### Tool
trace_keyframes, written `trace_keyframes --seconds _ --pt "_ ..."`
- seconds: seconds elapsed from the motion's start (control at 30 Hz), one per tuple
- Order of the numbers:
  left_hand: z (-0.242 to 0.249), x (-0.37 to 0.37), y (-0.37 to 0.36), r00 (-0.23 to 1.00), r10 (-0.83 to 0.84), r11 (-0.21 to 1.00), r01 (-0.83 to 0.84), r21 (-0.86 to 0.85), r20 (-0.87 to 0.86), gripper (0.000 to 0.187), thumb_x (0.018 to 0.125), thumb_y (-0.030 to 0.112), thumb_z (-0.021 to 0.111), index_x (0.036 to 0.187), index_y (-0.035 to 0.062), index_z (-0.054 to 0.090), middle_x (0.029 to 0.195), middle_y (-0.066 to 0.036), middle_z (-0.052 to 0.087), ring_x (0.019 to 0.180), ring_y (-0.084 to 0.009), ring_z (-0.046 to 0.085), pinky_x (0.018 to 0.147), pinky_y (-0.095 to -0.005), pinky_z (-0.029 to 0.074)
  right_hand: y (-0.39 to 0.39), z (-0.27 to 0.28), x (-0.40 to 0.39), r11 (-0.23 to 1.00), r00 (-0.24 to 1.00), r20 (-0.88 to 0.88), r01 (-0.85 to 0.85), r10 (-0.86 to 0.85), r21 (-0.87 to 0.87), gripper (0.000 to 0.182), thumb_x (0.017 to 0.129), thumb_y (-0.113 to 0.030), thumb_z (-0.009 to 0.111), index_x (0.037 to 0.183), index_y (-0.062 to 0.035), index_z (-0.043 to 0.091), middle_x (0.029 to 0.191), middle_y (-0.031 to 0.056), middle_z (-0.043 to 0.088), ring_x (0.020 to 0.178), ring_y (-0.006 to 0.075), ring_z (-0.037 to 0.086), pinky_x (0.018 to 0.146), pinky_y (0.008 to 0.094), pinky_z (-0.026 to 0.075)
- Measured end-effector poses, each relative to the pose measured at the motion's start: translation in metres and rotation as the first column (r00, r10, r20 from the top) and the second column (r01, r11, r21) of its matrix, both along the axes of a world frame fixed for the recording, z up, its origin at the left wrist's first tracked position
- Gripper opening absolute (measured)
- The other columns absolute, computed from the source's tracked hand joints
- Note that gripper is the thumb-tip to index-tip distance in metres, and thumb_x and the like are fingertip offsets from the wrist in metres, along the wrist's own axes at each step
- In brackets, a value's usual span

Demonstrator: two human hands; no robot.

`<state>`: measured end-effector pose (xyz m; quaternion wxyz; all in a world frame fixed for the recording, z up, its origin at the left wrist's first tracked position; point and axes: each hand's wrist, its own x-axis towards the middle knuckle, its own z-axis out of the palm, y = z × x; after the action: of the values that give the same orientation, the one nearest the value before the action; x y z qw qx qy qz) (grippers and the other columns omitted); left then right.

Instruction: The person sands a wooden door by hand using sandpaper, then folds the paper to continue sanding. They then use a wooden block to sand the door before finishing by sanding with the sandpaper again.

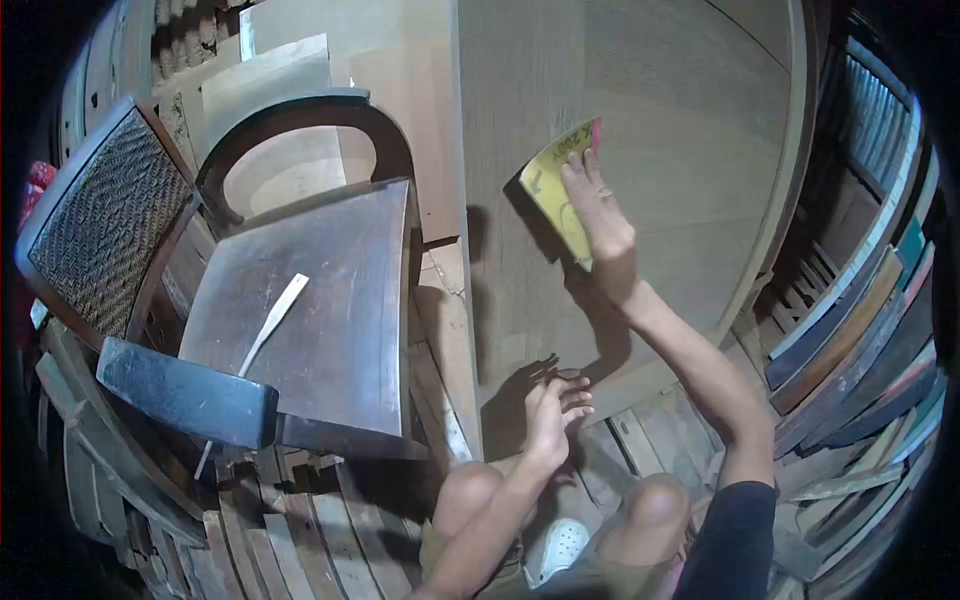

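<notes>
My right hand presses a yellow sheet with dark lettering and a pink edge against a large light-brown wooden panel. The fingers lie along the sheet, and its left side curves away from the panel. My left hand is raised lower down in front of the panel's bottom part, its fingers apart and slightly curled, with nothing in it. Shadows of both hands fall on the panel.
A dark wooden chair stands at the left, with a thin pale stick on it. Beside it is a woven-backed chair. Curved boards stack at the right. Wooden slats form the floor around my knees.
</notes>
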<state>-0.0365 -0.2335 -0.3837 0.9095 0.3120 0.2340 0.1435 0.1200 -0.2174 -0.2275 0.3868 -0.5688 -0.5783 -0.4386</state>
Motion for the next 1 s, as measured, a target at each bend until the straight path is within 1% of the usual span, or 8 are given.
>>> trace_keyframes --seconds 0.13,0.27,0.37,0.5,0.6,0.73,0.9,1.0 --pt "-0.011 -0.002 -0.005 0.995 0.033 0.999 -0.030 -0.030 0.093 0.028 0.096 0.013 0.047 0.115 -0.0014 0.062 0.103 -0.014 0.068 0.085 -0.0201 0.066 0.071 -0.0357 0.057 -0.010 -0.031 -0.005 0.828 0.741 0.548 -0.018 0.387 -0.561 0.043 0.087 -0.005 0.062 0.129 0.0038 0.061 0.138 0.0209 0.058 0.133 0.0365 0.053 0.114 0.0486 0.044" --pt "-0.002 -0.001 -0.002 1.000 0.001 0.999 -0.003 0.054 0.021 0.029 0.099 0.014 0.043 0.116 -0.0020 0.060 0.107 -0.017 0.068 0.090 -0.0228 0.066 0.071 -0.0354 0.057 -0.007 -0.021 0.000 0.987 0.996 -0.065 -0.071 0.062 -0.144 0.044 0.083 -0.003 0.063 0.126 0.0058 0.062 0.135 0.0199 0.061 0.131 0.0361 0.054 0.112 0.0485 0.046" --pt "-0.017 0.000 -0.003 0.997 0.005 0.999 -0.008 0.036 0.074 0.028 0.098 0.014 0.046 0.116 -0.0017 0.060 0.105 -0.016 0.067 0.090 -0.0226 0.066 0.071 -0.0357 0.057 -0.015 -0.031 -0.011 0.829 0.769 0.537 0.015 0.348 -0.559 0.050 0.080 -0.005 0.072 0.128 0.0051 0.061 0.137 0.0235 0.058 0.130 0.0342 0.056 0.110 0.0430 0.047" --pt "-0.010 -0.001 -0.002 0.998 -0.006 0.999 0.003 0.049 0.057 0.028 0.097 0.013 0.046 0.116 -0.0011 0.060 0.107 -0.016 0.066 0.090 -0.0229 0.065 0.073 -0.0361 0.057 -0.004 -0.005 -0.017 1.000 0.998 -0.064 -0.027 0.028 0.011 0.042 0.086 -0.004 0.063 0.127 0.0045 0.063 0.130 0.0192 0.064 0.129 0.0325 0.057 0.110 0.0457 0.048" --pt "-0.011 -0.002 -0.007 0.999 -0.014 1.000 0.013 0.022 0.049 0.029 0.098 0.016 0.046 0.119 -0.0010 0.059 0.108 -0.016 0.067 0.090 -0.0226 0.065 0.073 -0.0360 0.057 0.001 -0.032 -0.026 0.910 0.816 0.521 -0.015 0.251 -0.415 0.039 0.085 -0.005 0.065 0.123 0.0033 0.066 0.128 0.0199 0.065 0.128 0.0324 0.058 0.108 0.0449 0.050" --pt "-0.016 -0.002 -0.004 0.998 -0.023 0.999 0.021 0.037 0.052 0.030 0.100 0.016 0.046 0.119 -0.0022 0.059 0.111 -0.018 0.067 0.089 -0.0219 0.066 0.073 -0.0362 0.057 0.003 -0.014 -0.017 0.986 0.988 -0.098 -0.126 0.116 -0.107 0.037 0.082 -0.003 0.070 0.119 0.0013 0.067 0.129 0.0186 0.065 0.128 0.0282 0.058 0.113 0.0422 0.046" --pt "-0.014 -0.002 -0.007 0.999 -0.025 1.000 0.025 -0.008 0.024 0.028 0.099 0.016 0.047 0.115 -0.0039 0.060 0.110 -0.017 0.067 0.088 -0.0215 0.066 0.072 -0.0357 0.057 0.013 -0.031 -0.020 0.865 0.782 0.497 -0.101 0.375 -0.492 0.058 0.077 0.000 0.073 0.132 0.0090 0.056 0.132 0.0263 0.061 0.132 0.0410 0.052 0.110 0.0471 0.045" --pt "-0.016 0.001 -0.007 0.998 -0.008 1.000 0.009 -0.024 0.058 0.027 0.099 0.016 0.049 0.114 -0.0030 0.060 0.109 -0.016 0.067 0.088 -0.0214 0.066 0.073 -0.0359 0.057 0.012 -0.003 -0.016 0.995 0.993 0.077 -0.086 0.090 -0.052 0.052 0.080 -0.002 0.071 0.129 0.0079 0.059 0.134 0.0255 0.060 0.134 0.0400 0.051 0.111 0.0476 0.044"
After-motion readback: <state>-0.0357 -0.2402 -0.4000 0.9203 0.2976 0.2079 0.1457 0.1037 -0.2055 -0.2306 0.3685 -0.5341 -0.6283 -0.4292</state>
